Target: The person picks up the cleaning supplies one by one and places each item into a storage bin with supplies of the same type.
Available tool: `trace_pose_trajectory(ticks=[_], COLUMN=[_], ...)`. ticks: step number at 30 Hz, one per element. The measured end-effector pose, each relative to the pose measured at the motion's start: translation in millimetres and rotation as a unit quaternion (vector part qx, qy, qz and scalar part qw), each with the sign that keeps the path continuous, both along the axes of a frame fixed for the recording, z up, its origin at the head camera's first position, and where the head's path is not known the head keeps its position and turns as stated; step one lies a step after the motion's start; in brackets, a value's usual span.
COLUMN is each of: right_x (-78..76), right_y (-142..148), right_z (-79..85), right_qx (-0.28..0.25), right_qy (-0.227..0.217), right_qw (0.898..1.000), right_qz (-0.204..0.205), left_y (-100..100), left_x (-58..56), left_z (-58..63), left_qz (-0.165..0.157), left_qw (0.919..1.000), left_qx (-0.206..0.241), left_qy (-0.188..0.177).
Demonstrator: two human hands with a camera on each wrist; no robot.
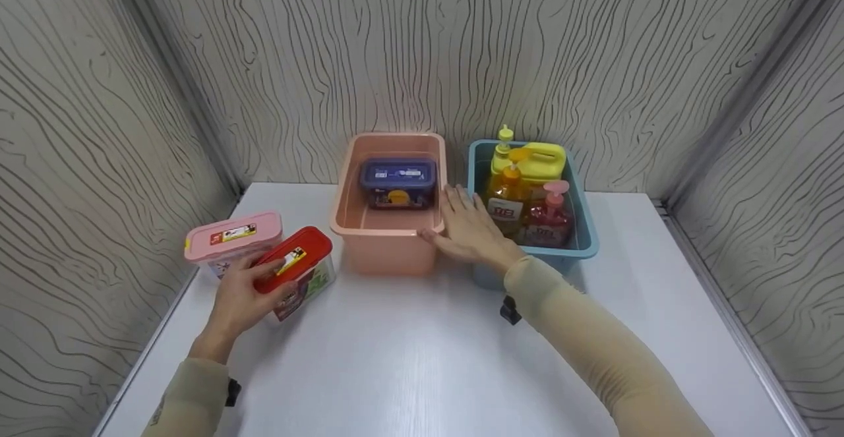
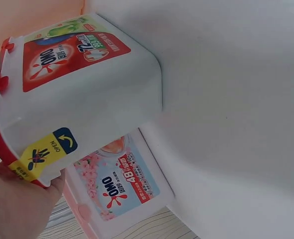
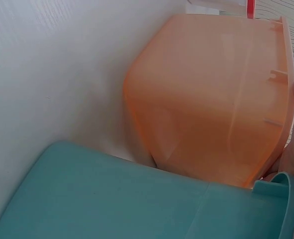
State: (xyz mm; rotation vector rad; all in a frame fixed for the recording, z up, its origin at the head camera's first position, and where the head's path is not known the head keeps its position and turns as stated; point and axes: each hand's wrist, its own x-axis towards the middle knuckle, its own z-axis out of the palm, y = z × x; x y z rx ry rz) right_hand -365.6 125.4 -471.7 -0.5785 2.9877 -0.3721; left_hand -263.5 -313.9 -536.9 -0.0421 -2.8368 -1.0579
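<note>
My left hand [image 1: 239,302] grips a white laundry capsule tub with a red lid [image 1: 302,252], thumb and fingers across the lid's two long sides. In the left wrist view this OMO tub [image 2: 102,94] is tilted. Right beside it stands a second tub with a pink lid [image 1: 234,234], partly covered by the red-lidded one. With fingers straight, my right hand [image 1: 471,229] rests on the right rim of the pink bin [image 1: 389,252], its thumb at the front corner. Inside that bin sits a dark blue tub [image 1: 399,183].
Close to the pink bin's right side stands a blue-green bin [image 1: 587,226] holding an orange pump bottle [image 1: 508,196], a red pump bottle [image 1: 548,223] and a yellow jug [image 1: 547,160]. Patterned panels [image 1: 409,48] enclose the white table [image 1: 395,358] at the back and sides.
</note>
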Motion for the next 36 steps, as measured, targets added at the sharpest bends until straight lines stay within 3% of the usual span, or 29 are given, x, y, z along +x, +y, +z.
trace_pose_trajectory(ticks=[11,26,36], right_x=[-0.2,-0.4,-1.8], right_y=[0.0,1.3,-0.4], right_z=[2.4,1.4,0.2], right_qx=[0.001,0.000,0.010], right_qy=[0.000,-0.005,0.000], right_qw=[1.000,1.000,1.000], right_qz=[0.001,-0.002,0.006], left_y=[5.0,6.3,7.6], left_x=[-3.1,-4.0,2.6], left_z=[4.0,1.3,8.5], left_qz=[0.026,0.031,0.022], left_qw=[0.9975,0.9972,0.9985], left_qx=[0.045,0.054,0.037], left_qy=[-0.048,-0.041,-0.033])
